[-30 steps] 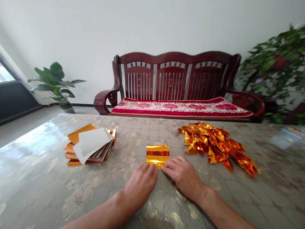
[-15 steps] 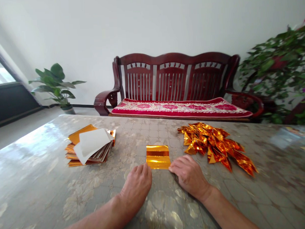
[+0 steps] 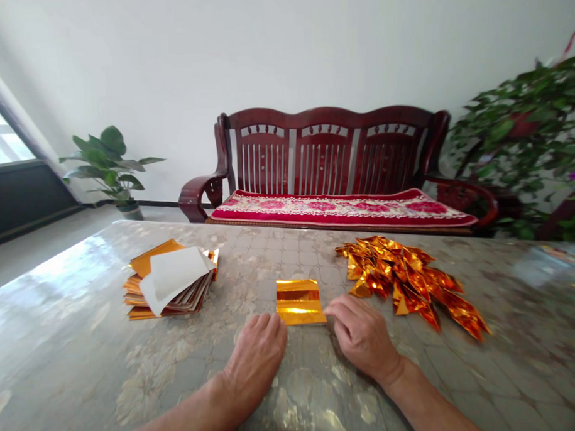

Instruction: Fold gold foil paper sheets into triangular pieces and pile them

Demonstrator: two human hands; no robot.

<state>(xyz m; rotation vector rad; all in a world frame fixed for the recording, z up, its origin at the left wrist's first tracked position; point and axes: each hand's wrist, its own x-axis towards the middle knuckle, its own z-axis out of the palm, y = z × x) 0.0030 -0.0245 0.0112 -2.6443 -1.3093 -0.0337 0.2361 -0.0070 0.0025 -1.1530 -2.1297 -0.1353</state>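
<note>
Well, from the head view, the left hand (image 3: 255, 361) lies empty and half open on the worktop (image 3: 68, 305), just beside a gold foil square (image 3: 300, 302). The right hand (image 3: 364, 335) stays narrow, its fingertips (image 3: 332, 311) at the square's right edge, near folded foil triangles (image 3: 407, 283). Left of the left hand is a stack of foil sheets (image 3: 170, 285).

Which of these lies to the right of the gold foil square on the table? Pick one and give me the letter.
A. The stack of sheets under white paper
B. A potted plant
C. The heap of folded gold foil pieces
C: the heap of folded gold foil pieces lies right of the gold foil square, beyond the right hand.
</note>
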